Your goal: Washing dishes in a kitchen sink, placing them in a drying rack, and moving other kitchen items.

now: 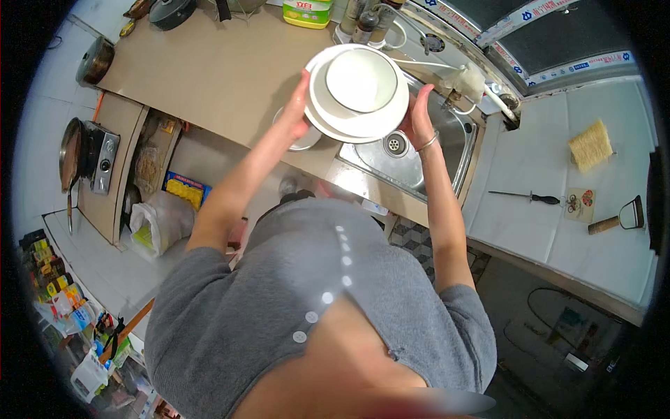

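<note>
A stack of white dishes, with a white bowl (361,81) on top of wider white plates (352,128), is held up over the edge between the counter and the stainless steel sink (442,125). My left hand (298,107) grips the stack's left rim. On the right rim rests my right hand (419,119), its thumb raised and its fingers partly hidden beneath the dishes. Behind my left wrist, another round, pale dish (308,141) stands on the counter, mostly covered by the stack and my hand. The sink's drain (396,144) shows below the stack.
Bottles (365,26) and a yellow detergent jug (308,13) stand at the counter's back. A faucet (451,99) is right of the stack. Pots (96,60) sit at the far left. A sponge (590,145) and a sharpening steel (525,196) hang on the right wall.
</note>
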{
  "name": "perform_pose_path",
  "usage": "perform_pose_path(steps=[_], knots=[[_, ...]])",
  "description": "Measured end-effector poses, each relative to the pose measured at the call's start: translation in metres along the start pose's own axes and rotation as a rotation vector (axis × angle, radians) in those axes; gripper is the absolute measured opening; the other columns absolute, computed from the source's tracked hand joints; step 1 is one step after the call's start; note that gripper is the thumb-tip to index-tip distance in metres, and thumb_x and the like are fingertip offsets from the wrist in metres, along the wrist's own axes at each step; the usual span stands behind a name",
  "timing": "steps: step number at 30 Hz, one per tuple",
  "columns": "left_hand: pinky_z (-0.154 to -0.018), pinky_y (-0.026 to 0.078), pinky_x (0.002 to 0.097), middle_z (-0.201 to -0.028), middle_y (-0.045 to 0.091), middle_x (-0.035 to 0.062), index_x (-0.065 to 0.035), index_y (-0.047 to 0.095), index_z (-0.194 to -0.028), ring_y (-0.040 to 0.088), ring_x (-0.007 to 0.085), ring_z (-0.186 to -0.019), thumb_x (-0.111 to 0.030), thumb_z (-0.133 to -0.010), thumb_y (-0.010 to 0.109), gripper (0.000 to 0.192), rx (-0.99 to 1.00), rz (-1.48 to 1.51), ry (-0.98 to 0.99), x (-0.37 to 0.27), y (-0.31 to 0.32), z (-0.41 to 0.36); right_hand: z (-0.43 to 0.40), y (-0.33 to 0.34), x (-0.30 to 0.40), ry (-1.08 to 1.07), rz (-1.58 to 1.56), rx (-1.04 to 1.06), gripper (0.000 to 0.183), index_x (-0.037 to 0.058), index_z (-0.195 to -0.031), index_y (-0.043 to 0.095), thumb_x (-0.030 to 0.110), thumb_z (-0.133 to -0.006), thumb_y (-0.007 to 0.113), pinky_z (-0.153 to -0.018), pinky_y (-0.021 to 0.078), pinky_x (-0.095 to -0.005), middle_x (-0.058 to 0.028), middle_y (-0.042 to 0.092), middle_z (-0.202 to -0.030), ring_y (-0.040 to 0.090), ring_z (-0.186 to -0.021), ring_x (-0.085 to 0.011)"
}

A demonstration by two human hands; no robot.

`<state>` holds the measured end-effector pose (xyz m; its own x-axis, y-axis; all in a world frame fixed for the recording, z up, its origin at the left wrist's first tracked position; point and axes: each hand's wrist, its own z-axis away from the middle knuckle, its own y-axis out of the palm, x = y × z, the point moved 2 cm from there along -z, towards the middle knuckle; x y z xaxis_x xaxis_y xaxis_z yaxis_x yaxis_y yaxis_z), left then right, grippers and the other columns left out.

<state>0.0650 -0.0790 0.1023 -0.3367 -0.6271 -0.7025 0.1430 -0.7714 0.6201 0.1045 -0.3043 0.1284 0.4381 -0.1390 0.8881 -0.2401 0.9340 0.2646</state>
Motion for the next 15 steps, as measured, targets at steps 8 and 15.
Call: perform_pose_path(steps=[8,15], knots=[[-0.099,0.038,0.0379,-0.129,0.046,0.0107,-0.0063,0.037,-0.131,0.045,0.0225,-0.118,-0.044,-0.094,0.035,0.053,-0.197,0.082,0.237,-0.068,-0.053,0.042,-0.041,0.057,-0.138,0.591,0.586,0.191,0.084,-0.0177,-0.092,0.053,0.064,-0.084,0.036,-0.049,0.0551,-0.0302,-0.021,0.063,-0.078,0.066,-0.06,-0.0277],[-0.097,0.041,0.0357,-0.128,0.047,0.0115,-0.0019,0.04,-0.128,0.047,0.0216,-0.116,-0.031,-0.095,0.036,0.044,-0.255,0.164,0.334,-0.091,-0.106,0.086,-0.038,0.092,-0.18,0.576,-0.096,0.049,0.046,-0.018,-0.112,0.039,0.021,-0.088,0.047,-0.058,0.058,-0.0312,-0.0262,0.059,-0.093,0.066,-0.071,-0.031]])
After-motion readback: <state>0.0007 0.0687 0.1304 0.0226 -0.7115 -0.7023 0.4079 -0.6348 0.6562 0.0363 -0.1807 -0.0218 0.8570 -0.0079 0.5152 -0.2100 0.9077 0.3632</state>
